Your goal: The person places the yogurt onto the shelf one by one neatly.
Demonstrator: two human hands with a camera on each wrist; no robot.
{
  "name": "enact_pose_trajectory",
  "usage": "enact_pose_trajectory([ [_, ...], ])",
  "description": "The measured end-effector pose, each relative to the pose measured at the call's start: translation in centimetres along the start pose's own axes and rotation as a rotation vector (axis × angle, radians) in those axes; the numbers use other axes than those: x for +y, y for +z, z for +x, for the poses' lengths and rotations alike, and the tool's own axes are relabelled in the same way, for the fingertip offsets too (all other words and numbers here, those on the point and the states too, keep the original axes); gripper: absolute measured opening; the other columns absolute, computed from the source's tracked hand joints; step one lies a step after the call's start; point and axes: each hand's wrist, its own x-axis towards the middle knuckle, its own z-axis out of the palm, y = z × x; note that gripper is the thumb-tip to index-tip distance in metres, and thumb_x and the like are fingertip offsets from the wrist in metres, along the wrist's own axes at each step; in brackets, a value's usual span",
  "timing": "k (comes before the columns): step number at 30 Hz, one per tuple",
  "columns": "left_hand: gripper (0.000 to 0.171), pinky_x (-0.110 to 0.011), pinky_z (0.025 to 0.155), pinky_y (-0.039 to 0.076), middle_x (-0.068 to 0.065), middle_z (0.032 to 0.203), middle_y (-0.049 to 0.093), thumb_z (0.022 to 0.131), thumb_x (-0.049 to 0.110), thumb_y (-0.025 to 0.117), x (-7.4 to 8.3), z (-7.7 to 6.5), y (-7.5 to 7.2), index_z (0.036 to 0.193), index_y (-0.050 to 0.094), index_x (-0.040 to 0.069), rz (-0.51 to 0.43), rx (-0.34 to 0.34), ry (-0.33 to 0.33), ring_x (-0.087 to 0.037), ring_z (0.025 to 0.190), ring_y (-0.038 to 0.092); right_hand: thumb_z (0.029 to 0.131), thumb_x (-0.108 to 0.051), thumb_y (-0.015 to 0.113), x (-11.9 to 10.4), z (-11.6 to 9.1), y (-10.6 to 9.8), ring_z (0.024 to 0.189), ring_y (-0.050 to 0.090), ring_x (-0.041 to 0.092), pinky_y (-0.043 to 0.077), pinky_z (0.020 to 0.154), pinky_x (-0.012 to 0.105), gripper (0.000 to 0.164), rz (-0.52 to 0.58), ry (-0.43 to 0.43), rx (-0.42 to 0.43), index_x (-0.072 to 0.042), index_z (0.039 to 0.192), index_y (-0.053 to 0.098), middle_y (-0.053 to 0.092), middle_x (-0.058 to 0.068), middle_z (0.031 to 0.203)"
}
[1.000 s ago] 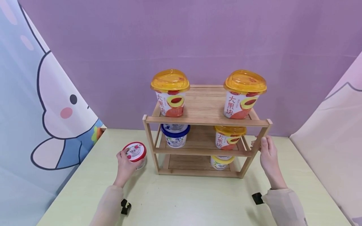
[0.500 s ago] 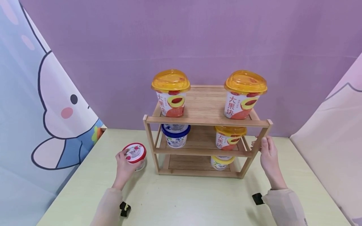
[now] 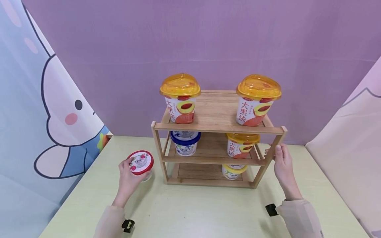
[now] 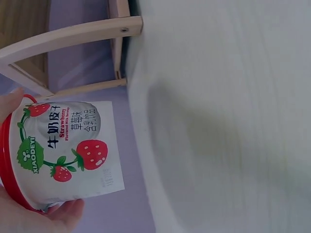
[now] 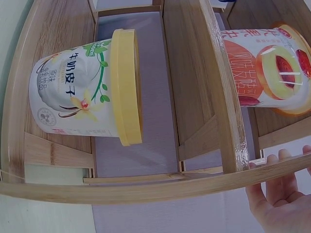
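My left hand (image 3: 128, 180) grips a strawberry milk cup (image 3: 140, 162) by its red-lidded rim, left of the wooden shelf rack (image 3: 218, 127). In the left wrist view the strawberry cup (image 4: 73, 150) hangs on its side in the picture, with a strip of purple backdrop between its base and the table. My right hand (image 3: 283, 167) holds the rack's right upright, fingers curled behind it and thumb in front. The right wrist view has that hand (image 5: 277, 199) at the upright, beside a yellow-lidded cup (image 5: 77, 92) on the bottom shelf.
Two orange-lidded peach cups, left (image 3: 182, 105) and right (image 3: 255, 107), stand on the top shelf. A blue-lidded cup (image 3: 186, 147) and another peach cup (image 3: 238, 148) occupy the middle one. The pale table (image 3: 184, 211) meets a purple backdrop (image 3: 220, 43).
My left hand and the strawberry cup have shifted slightly left and toward me. The right hand keeps its place on the rack.
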Motion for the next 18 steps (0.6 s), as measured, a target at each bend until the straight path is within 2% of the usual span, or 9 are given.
enact_pose_trajectory([
  [3,0.087,-0.053,0.091,0.035,-0.023,0.127,0.019,0.066,0.025,0.077,0.3,-0.5,-0.3,0.129,0.024,-0.002,0.01,-0.003,0.01,-0.039,0.114,0.031,0.097,-0.017,0.031,0.0,0.0,0.0,0.071,0.055,0.002,0.042,0.069,0.01,0.019,0.016,-0.002,0.001,-0.023,0.095,0.049,0.055,-0.003,0.079],
  [6,0.087,-0.053,0.089,0.036,-0.022,0.128,0.019,0.067,0.026,0.077,0.7,-1.1,-0.6,0.13,0.024,-0.001,0.012,-0.006,0.015,-0.039,0.114,0.031,0.097,-0.017,0.031,0.0,0.0,0.0,0.071,0.055,0.002,0.042,0.069,0.01,0.019,0.023,-0.004,0.001,-0.026,0.094,0.049,0.055,-0.004,0.078],
  [14,0.087,-0.053,0.088,0.036,-0.021,0.13,0.018,0.066,0.027,0.077,2.2,-2.9,-1.5,0.131,0.025,0.001,0.018,-0.003,0.01,-0.039,0.115,0.029,0.097,-0.019,0.031,-0.1,0.0,0.0,0.07,0.055,0.003,0.042,0.069,0.01,0.019,0.02,-0.003,0.002,-0.014,0.097,0.05,0.055,-0.003,0.079],
  [18,0.088,-0.054,0.088,0.036,-0.021,0.13,0.018,0.066,0.029,0.078,3.0,-3.6,-1.8,0.131,0.025,0.002,0.027,-0.008,0.008,-0.039,0.115,0.029,0.097,-0.019,0.031,-0.1,-0.1,0.0,0.072,0.055,0.002,0.042,0.07,0.01,0.019,0.01,-0.003,-0.001,-0.022,0.095,0.049,0.054,-0.003,0.079],
])
